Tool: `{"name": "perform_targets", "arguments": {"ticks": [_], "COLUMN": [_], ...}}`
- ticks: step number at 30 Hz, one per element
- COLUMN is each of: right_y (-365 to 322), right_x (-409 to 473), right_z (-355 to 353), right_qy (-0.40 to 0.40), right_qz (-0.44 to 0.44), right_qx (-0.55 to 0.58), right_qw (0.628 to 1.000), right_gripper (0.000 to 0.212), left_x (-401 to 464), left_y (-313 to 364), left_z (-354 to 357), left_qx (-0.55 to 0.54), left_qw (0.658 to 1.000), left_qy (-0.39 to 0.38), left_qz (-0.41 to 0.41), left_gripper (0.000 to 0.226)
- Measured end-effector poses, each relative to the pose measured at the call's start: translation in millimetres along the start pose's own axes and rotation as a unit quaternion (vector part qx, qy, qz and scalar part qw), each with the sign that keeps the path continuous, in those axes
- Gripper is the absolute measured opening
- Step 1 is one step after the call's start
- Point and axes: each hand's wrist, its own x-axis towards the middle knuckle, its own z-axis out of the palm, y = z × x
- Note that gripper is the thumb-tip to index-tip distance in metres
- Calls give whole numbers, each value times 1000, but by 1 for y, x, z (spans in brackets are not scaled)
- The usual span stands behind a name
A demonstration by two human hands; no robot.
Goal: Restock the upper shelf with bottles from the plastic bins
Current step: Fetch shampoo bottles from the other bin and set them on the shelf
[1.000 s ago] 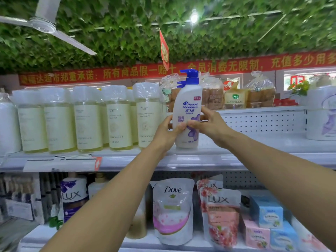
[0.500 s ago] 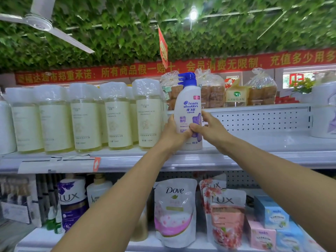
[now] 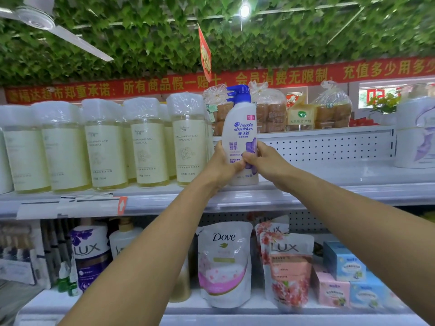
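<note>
Head & Shoulders shampoo bottle [image 3: 240, 137], white plastic with a blue pump top, a purple flower and Chinese print on its label: upright, base at or just above the upper shelf [image 3: 329, 191], near the shelf's front edge, about midway along it.

Left hand [image 3: 221, 163]: fingers and thumb curled round the bottle's lower left side, gripping it. Thumb lies across the label front.

Right hand [image 3: 263, 158]: curled on the lower right side, thumb pressed on the purple flower, fingers going behind the bottle (fingertips hidden). Both thumbs meet low on the label. Both forearms reach up from the bottom of the view.

Bottle look: pump nozzle points left; body clean, label faces the camera, no tilt that I can make out. Whether the base rests fully on the shelf cannot be told; the left hand covers its left corner.

Neighbours on the same shelf: a row of pale yellow clear bottles with white shrink-wrapped caps [image 3: 150, 147] fills the left part, the nearest one just beside the held bottle. At the far right end stands a large white bottle with purple print [image 3: 416, 135], well apart. Behind, on a higher ledge, bagged bread loaves [image 3: 270, 109].

Lower shelf: Dove refill pouch [image 3: 224, 262], Lux pouches [image 3: 289, 267], a purple Lux pump bottle [image 3: 90, 252], small blue and pink boxes [image 3: 341, 276].
</note>
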Motion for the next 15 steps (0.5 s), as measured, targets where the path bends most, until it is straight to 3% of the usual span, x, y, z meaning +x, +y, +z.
{"name": "perform_targets", "arguments": {"ticks": [5,8,11,15], "right_y": [-8,-6,-5,-1], "right_x": [-12,-24,-42,-73], "right_z": [3,2,-3,1], "right_qy": [5,82,178,208], "right_qz": [-25,-25,-78,-126], "right_qx": [-39,-61,-99,-104], "right_qw": [999,994,976,964], "right_gripper": [19,20,30,25], "left_x": [-6,-15,-34,-72], "left_y": [3,4,3,1], "left_z": [0,2,2,12], "left_qx": [12,-4,-43,-157], "left_qw": [999,995,978,953], "left_qy": [42,96,205,260], "left_qz": [-13,-15,-14,6], "left_gripper": [61,59,52,27]}}
